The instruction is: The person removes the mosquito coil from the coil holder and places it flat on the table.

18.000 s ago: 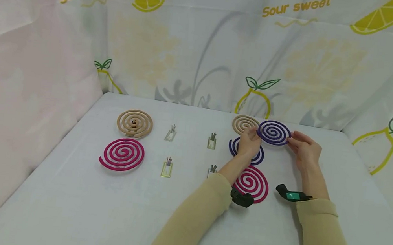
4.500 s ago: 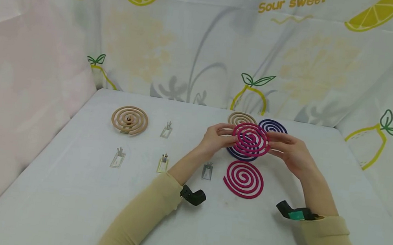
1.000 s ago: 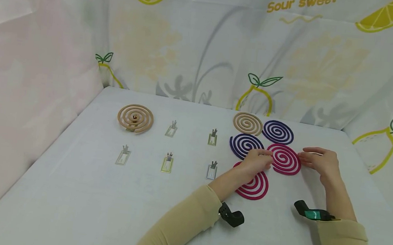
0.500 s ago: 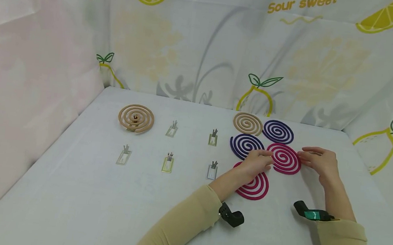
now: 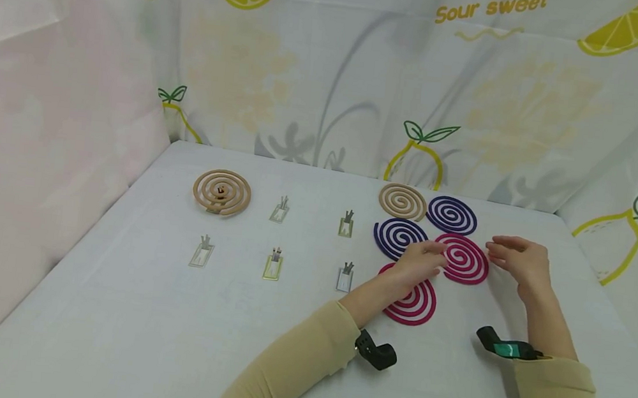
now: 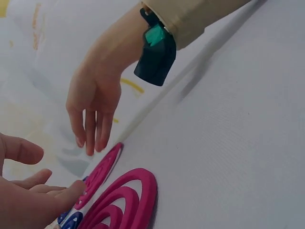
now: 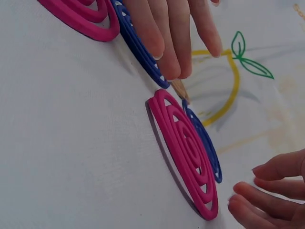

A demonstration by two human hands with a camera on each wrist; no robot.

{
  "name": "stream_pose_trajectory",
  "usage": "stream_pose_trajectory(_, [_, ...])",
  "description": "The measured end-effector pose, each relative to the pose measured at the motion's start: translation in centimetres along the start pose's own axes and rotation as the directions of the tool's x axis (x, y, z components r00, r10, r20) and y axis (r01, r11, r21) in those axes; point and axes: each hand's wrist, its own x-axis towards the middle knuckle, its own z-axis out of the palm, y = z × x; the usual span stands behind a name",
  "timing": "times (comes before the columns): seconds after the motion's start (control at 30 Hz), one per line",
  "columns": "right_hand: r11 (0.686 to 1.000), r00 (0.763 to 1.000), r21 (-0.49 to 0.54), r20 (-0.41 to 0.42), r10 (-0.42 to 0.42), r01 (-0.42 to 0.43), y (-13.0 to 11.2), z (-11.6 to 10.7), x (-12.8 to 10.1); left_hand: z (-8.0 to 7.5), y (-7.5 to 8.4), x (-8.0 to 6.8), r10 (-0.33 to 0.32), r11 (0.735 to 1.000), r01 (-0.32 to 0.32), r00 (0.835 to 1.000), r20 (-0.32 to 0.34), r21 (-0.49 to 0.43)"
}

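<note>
The magenta spiral coil lies flat on the white table, right of centre in the head view; it is a flat disc of concentric rings with open gaps between them; its left edge sits just beside a purple coil, its upper edge close below another purple coil; a second magenta coil lies lower left of it, partly hidden by a forearm.

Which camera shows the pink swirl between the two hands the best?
The head view: the whole pink swirl lies flat, with the left hand and right hand at its edges. The right wrist view shows it slanted from the side; the left wrist view catches only a sliver of it.
</note>
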Motion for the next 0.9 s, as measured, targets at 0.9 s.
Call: stream_pose_trajectory(0.9, [0.919,0.973,0.321,-0.047,-0.228,0.231,-5.0,1.9,-3.5,-8.6,3.9,-4.1,0.22,0.959,-0.218,0.975,0.005,0.183])
